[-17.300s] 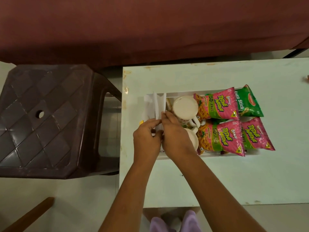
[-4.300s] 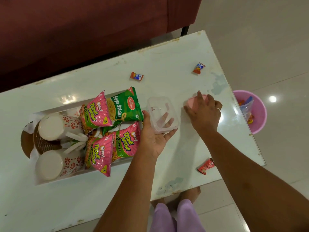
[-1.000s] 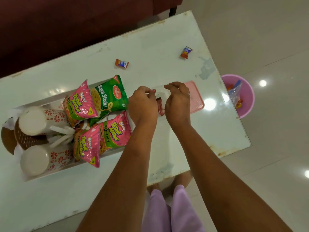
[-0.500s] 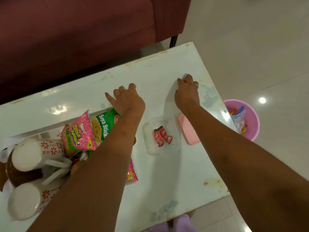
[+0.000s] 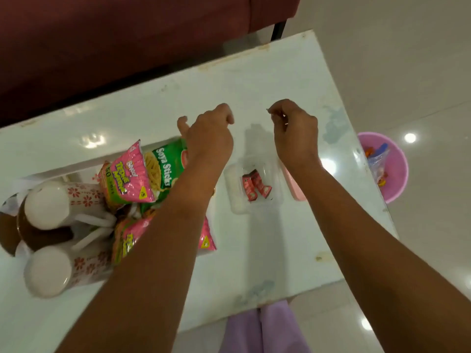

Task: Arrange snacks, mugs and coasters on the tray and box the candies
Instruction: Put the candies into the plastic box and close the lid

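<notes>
I was boxing the candies: two red candies (image 5: 256, 187) lay in the clear box (image 5: 234, 200) on the worktop (image 5: 254, 80). My left hand (image 5: 207, 138) and right hand (image 5: 293, 133) hovered beyond it, fingers curled. I couldn't tell whether they held anything. Next, I judged, both should come over the box, then the pink lid (image 5: 293, 187) goes on.

This looked like a living room in a home. A maroon upholstered sofa (image 5: 127, 34) on a thin dark leg (image 5: 277, 30) stood along the far side of a low, glossy white worktop (image 5: 254, 85). The floor (image 5: 407, 59) was polished pale tile that mirrored ceiling lights. A small pink plastic bin (image 5: 400, 184) sat on it to the right. Snack packets (image 5: 127, 174) and flowered mugs (image 5: 48, 205) lay at the left.
</notes>
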`<state>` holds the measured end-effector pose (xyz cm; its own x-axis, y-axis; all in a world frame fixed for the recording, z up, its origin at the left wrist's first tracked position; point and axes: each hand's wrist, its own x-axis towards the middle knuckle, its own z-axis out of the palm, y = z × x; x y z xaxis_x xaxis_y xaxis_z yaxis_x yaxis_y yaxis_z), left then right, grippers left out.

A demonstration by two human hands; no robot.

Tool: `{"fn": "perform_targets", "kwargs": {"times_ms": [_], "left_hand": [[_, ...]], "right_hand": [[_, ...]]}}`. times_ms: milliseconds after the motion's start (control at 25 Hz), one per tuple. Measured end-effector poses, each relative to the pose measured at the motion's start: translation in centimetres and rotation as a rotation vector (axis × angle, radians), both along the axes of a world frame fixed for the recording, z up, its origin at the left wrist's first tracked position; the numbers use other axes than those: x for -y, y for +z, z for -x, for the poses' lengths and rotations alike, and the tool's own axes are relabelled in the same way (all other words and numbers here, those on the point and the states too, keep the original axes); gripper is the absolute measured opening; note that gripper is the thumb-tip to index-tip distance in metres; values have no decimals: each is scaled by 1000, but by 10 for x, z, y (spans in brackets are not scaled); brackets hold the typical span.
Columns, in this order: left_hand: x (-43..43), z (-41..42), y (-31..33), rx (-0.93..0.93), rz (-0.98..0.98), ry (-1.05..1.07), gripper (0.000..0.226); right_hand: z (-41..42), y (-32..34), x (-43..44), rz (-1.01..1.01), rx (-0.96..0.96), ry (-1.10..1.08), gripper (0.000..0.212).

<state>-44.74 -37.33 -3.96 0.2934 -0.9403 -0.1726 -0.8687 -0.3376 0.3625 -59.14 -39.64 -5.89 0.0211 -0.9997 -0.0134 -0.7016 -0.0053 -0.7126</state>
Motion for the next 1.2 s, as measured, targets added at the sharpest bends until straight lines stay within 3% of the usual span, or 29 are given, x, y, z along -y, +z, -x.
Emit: {"fn": "perform_targets", "kwargs": {"times_ms": [160, 240, 400, 560, 720, 880, 1080, 1200], "left_hand": [[-66, 26, 12, -120, 114, -62, 37], [-89, 35, 8, -85, 102, -29, 34], [-98, 44, -5, 33, 109, -37, 8], [-95, 45, -13, 37, 116, -67, 10], [-107, 49, -14, -223, 187, 100, 21], [-122, 64, -12, -495, 129, 309, 40], [-117, 72, -11, -926, 9, 602, 42], [-117, 73, -13, -857, 6, 594, 46]], "right_hand": [[11, 7, -78, 39, 0, -16, 17], [12, 1, -103, 27, -51, 21, 18], [11, -10, -114, 170, -214, 177, 10], [11, -14, -112, 178, -251, 223, 12], [23, -16, -123, 201, -284, 177, 20], [45, -19, -117, 38, -331, -113, 28], [39, -18, -105, -79, 46, -117, 27], [34, -19, -113, -68, 97, -175, 25]]}}
